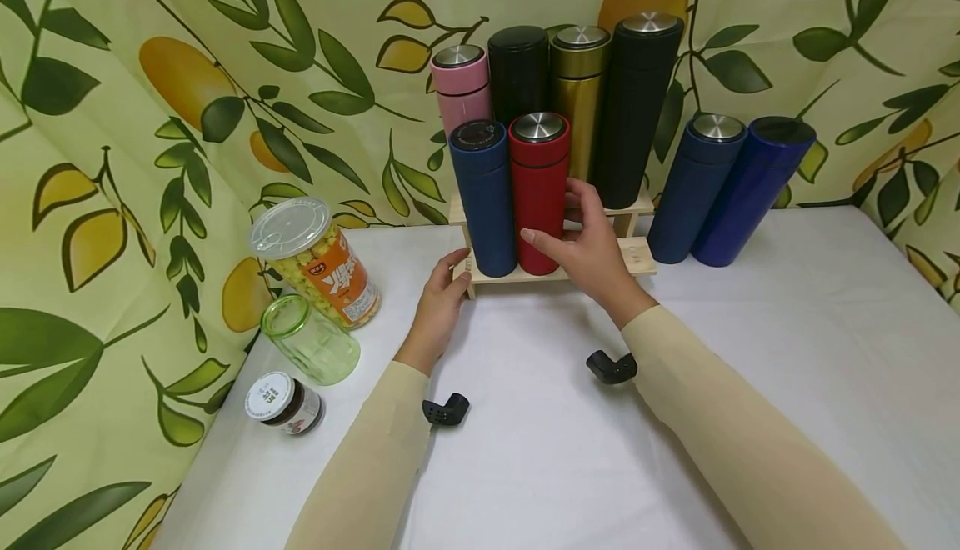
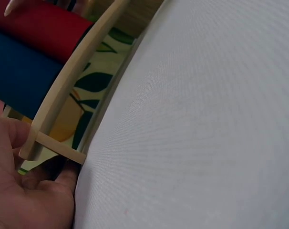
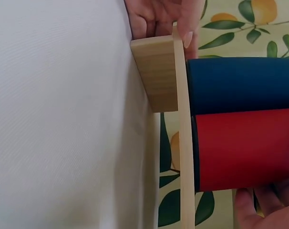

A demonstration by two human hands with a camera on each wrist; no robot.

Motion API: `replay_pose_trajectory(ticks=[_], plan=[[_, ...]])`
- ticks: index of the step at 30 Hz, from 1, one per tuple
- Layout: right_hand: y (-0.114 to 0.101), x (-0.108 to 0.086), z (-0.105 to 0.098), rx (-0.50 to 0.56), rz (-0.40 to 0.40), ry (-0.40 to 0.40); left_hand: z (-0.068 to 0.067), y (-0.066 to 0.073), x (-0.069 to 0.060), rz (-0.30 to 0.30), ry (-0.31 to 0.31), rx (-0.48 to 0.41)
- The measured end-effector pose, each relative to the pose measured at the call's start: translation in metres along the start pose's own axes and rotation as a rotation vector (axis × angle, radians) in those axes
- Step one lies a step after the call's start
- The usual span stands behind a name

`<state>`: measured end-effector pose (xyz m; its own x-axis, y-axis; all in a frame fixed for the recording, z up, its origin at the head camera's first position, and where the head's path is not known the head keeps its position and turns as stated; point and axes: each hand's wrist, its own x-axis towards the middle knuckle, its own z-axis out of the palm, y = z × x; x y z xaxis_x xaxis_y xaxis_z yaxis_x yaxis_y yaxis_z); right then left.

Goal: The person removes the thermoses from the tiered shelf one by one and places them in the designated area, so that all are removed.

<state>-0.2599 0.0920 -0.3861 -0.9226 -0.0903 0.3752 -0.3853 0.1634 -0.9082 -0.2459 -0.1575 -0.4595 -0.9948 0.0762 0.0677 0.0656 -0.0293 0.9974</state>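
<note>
Left hand (image 1: pixel 442 308): is gripping the left end of the wooden rack (image 1: pixel 637 257).
Right hand (image 1: pixel 596 262): is holding the red bottle (image 1: pixel 540 208) with its thumb on the front.
Red bottle: is standing at the front of the rack, just right of a blue bottle (image 1: pixel 483 212).
Back row: a pink bottle (image 1: pixel 460 92), two black bottles (image 1: pixel 637 117) and a gold bottle (image 1: pixel 583 108) are standing there.
Table (image 1: pixel 525 433): is carrying a snack tub (image 1: pixel 337 271), a green glass (image 1: pixel 322 354) and a jar (image 1: pixel 300 408) on the left.
</note>
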Motion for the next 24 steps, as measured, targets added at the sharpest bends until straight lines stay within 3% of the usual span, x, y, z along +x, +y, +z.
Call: replay_pose_trajectory(ticks=[10,24], plan=[[-0.003,0.001,0.003,-0.01,0.008,0.013,0.0,0.0,0.0,-0.006,-0.002,0.01],[-0.007,-0.016,-0.004,-0.022,0.003,0.034,-0.002,0.001,-0.001,-0.005,-0.006,0.056]])
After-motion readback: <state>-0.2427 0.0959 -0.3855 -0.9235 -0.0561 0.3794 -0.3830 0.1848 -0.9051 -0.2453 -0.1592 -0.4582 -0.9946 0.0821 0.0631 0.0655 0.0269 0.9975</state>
